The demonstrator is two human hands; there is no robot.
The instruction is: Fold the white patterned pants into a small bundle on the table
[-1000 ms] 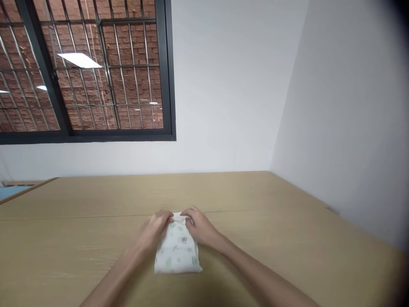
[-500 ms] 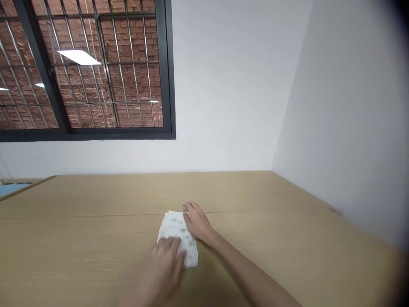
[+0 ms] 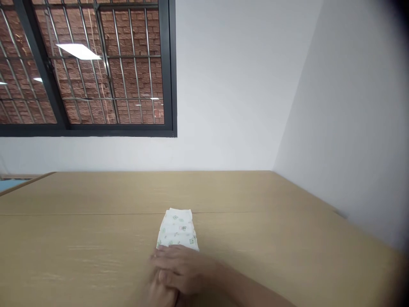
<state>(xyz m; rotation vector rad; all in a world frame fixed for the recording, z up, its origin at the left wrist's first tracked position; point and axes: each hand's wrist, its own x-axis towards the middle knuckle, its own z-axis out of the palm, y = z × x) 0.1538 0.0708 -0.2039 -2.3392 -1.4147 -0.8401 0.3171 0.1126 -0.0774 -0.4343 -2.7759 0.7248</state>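
One cloth (image 3: 177, 228), white, printed with small green and grey motifs: lies flat on the table before me, a little below the centre of my view, long way toward twelve o'clock, far end narrower than the part nearest me; its near end, at six o'clock, is covered by my hands. One right hand (image 3: 182, 266), mine: laid across that near end and over my other hand, fingers nearly straight and close together, tips toward nine o'clock, thumb spread apart from them; whether its hidden palm presses the cloth, I cannot tell. One left hand (image 3: 158, 293), mine: at seven o'clock from the cloth, partly under the right and blurred; how far its fingers are open, or whether they have hold of anything, I cannot tell. One forearm (image 3: 243, 288), right: runs off between three and four o'clock. One table (image 3: 96, 247), light wood colour, broad: a thin seam (image 3: 96, 214) crosses it from nine to three o'clock, meeting the cloth by its far end. One patch of light blue (image 3: 9, 184), beyond the table's edge between nine and ten. One white wall (image 3: 226, 94) at twelve; a second wall (image 3: 345, 111) at two. One window (image 3: 171, 68), dark-framed, at eleven, with metal bars (image 3: 135, 76), red brick (image 3: 126, 83) behind them and a bright reflection (image 3: 79, 51) on the glass.
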